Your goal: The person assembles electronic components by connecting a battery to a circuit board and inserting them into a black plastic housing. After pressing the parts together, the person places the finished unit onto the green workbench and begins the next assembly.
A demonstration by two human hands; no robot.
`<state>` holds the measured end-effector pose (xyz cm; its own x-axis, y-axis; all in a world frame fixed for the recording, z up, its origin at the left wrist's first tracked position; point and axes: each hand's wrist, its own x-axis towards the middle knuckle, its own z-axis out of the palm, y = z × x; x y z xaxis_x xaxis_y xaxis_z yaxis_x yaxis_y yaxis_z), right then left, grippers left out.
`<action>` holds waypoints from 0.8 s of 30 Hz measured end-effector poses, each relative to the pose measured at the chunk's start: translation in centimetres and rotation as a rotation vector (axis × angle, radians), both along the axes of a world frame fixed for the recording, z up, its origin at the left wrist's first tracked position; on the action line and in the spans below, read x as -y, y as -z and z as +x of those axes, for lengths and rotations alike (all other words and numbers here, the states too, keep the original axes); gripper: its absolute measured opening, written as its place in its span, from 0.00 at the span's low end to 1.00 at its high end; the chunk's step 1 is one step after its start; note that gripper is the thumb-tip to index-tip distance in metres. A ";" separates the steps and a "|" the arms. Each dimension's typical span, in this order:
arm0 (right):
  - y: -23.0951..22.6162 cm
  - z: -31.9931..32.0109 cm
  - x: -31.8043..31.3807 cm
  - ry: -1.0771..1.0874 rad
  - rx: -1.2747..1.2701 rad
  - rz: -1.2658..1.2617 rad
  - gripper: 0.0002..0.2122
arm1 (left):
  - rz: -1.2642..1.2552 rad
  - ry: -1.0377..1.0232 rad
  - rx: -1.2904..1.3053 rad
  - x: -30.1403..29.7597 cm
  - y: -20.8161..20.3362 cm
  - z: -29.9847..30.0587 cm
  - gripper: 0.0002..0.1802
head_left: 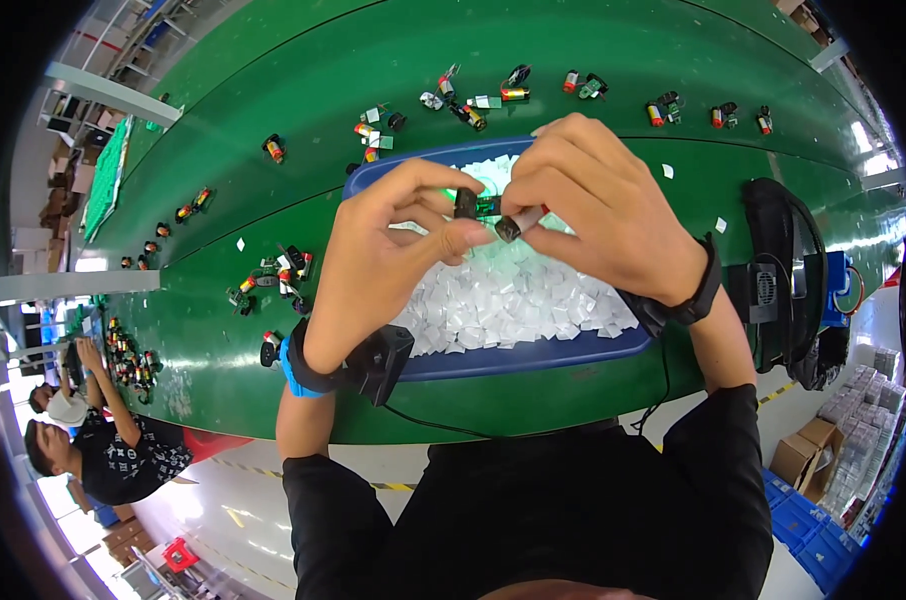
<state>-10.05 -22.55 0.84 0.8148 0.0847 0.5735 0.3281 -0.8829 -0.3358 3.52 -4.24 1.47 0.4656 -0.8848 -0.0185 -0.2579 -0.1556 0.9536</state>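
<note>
Above a blue tray full of small white pieces, both my hands hold one small electronic assembly. My left hand pinches its black round part between thumb and fingers. A bit of green circuit board shows in the gap between the hands. My right hand is closed on a small cylinder with a dark end, partly covered by the fingers; it looks like a battery cell. Green light glows on the white pieces just behind the assembly.
Several battery-and-board assemblies lie along the green bench, with a cluster left of the tray. A black bag stands at the right. Wrist straps hold black devices with trailing cables. A person works at far left.
</note>
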 end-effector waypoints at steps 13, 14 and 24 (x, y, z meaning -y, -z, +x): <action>-0.4 -0.9 -0.5 -0.145 0.183 0.138 0.14 | -0.101 0.069 -0.633 0.3 -0.6 -0.3 0.15; -0.2 -1.0 -0.5 -0.125 0.187 0.102 0.14 | -0.117 0.048 -0.672 0.4 -0.6 -0.4 0.15; -0.4 -1.7 -1.0 0.040 0.239 0.031 0.11 | -0.086 0.026 -0.649 0.6 -0.6 -1.4 0.16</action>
